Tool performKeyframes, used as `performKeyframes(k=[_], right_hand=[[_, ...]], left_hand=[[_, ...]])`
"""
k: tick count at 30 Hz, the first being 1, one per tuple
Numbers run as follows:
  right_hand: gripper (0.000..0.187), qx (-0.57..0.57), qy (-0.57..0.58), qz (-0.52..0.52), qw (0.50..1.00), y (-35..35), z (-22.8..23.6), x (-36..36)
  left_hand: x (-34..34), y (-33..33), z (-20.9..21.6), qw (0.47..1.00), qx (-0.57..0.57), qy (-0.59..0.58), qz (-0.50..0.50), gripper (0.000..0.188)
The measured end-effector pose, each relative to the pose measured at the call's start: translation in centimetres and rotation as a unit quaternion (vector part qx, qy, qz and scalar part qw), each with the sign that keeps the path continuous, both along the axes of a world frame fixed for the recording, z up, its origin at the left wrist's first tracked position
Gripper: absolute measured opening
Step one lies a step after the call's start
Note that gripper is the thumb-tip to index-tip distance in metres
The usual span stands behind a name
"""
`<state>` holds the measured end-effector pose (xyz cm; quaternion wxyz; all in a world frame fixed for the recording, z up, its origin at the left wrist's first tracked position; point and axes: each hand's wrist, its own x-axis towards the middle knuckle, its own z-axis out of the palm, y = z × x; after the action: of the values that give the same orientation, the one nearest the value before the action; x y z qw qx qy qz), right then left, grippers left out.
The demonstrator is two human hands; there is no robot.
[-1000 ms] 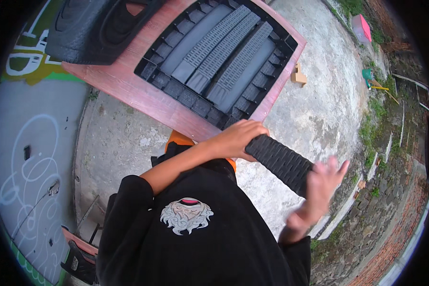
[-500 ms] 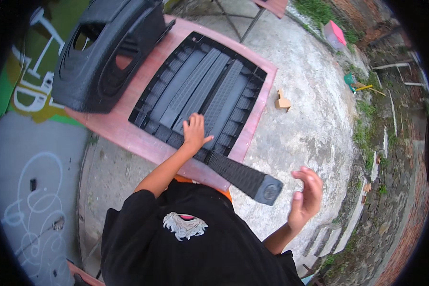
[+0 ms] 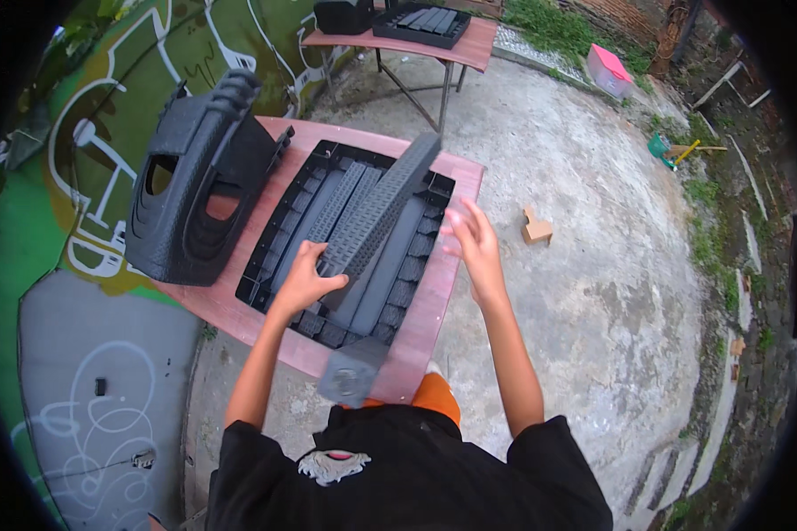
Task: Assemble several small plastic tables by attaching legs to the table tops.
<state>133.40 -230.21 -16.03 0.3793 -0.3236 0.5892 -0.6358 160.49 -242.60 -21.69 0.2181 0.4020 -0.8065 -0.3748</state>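
Observation:
A long dark grey panel with a woven texture (image 3: 376,212) slants over the black tray-like part (image 3: 449,188), its far end raised. My left hand (image 3: 308,279) has its thumb and fingers around the panel's near end. To the right of the tray, my right hand (image 3: 474,243) is open, fingers apart, holding nothing. More long grey strips (image 3: 328,217) lie inside the tray. At the table's front edge is a grey block-shaped end piece (image 3: 352,372); how it joins the parts behind it I cannot tell.
A large dark grey plastic shell with oval openings (image 3: 190,195) stands on the left of the reddish table (image 3: 297,133). Behind is another table (image 3: 469,44) with similar parts. A cardboard piece (image 3: 536,228) and a pink-lidded box (image 3: 609,71) are on the concrete floor.
The woven panel is now tilted up in my left hand. The block-ended post has shifted from the right to the table's front edge. My right hand has moved forward beside the tray.

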Motion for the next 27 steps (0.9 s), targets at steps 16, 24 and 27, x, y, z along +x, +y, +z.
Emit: performKeyframes(k=[16, 24, 27], right_hand=[[0.053, -0.348, -0.389, 0.155, 0.839, -11.4, 9.9, -12.4], [0.083, -0.558, -0.352, 0.468, 0.588, -9.7, 15.9, -18.1], [0.090, -0.583, -0.353, 0.523, 0.512, -7.9, 17.8, -18.5]], left_hand=[[-8.1, 4.0, 20.5, 0.989, -0.073, -0.018, -0.129, 0.070], [-4.4, 16.6, 26.0, 0.935, -0.354, -0.014, 0.017, 0.055], [-7.6, 23.1, 24.1, 0.924, -0.354, 0.095, -0.104, 0.040]])
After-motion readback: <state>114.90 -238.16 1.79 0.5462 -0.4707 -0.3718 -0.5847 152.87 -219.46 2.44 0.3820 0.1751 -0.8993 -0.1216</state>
